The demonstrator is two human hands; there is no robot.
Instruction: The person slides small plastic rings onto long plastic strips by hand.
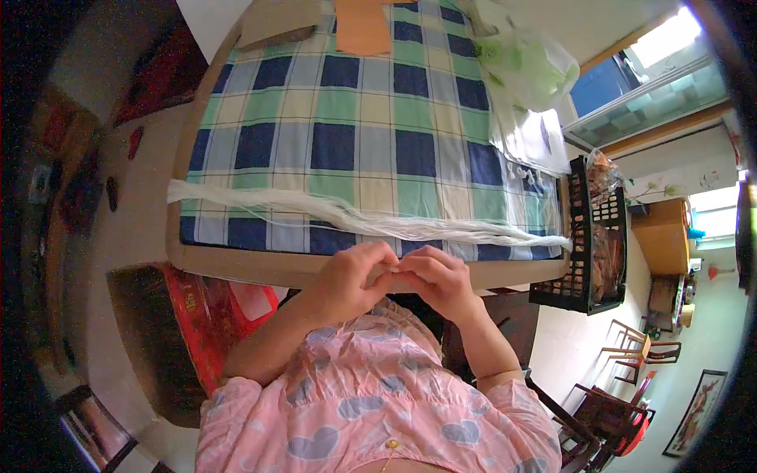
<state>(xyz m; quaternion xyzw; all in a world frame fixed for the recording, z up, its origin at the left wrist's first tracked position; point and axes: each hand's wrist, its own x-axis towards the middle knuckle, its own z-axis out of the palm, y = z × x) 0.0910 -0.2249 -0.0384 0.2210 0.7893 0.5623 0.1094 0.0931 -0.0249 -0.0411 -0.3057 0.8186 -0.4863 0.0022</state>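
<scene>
My left hand (356,276) and my right hand (438,280) meet at the fingertips, just in front of the table's near edge. Both are closed in a pinch, thumbs against the fingers. Whatever lies between the fingertips is too small to make out. Right beyond them a long bundle of thin white strands (331,211) stretches across the near side of the table, from the left edge to the right corner. Beneath the bundle is a checked cloth (339,146) in blue, green and cream.
An orange sheet (363,27) and a flat brown piece (276,24) lie at the far end. Plastic bags (528,67) and white sheets (540,142) sit along the right side. A black crate (587,236) stands beside the right edge. To my left is a red box (197,319).
</scene>
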